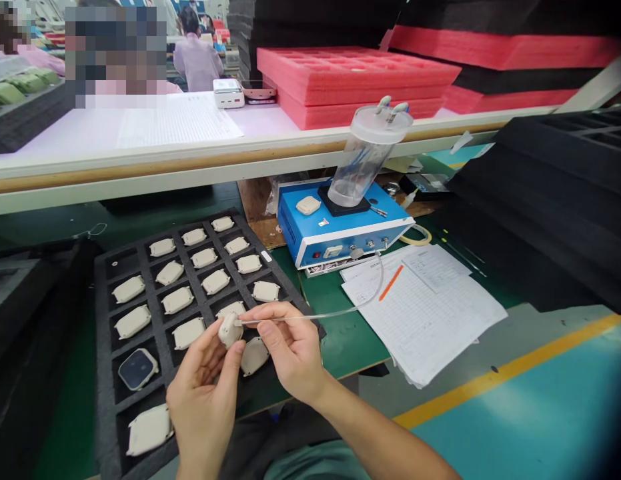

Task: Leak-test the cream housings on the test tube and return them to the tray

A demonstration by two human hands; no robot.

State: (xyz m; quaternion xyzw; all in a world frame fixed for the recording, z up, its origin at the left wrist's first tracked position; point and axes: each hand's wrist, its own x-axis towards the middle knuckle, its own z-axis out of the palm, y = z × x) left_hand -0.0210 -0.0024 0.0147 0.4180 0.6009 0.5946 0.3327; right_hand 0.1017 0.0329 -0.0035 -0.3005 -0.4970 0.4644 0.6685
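i see my left hand (203, 390) low in the middle, its grip closed on a small cream case (229, 330) pinched between thumb and fingertips, held just above the near edge of the black foam tray (104, 313). my right hand (290, 350) sits beside it, grip closed on the end of a thin clear tube (335, 312), whose tip meets the case. the tube curves up and away to the blue box (340, 233) standing on the green counter (340, 340) behind the tray. a clear canister (365, 160) leans on top of that box, next to another cream case (308, 205). the tray's pockets hold many more cream cases in rows, and one near pocket holds a dark-faced piece (137, 368). to the right of my hands lies a stack of printed sheets (430, 313) with an orange pen (391, 283) on it. on the shelf above rest pink foam trays (355, 80). other people sit far off at the back.
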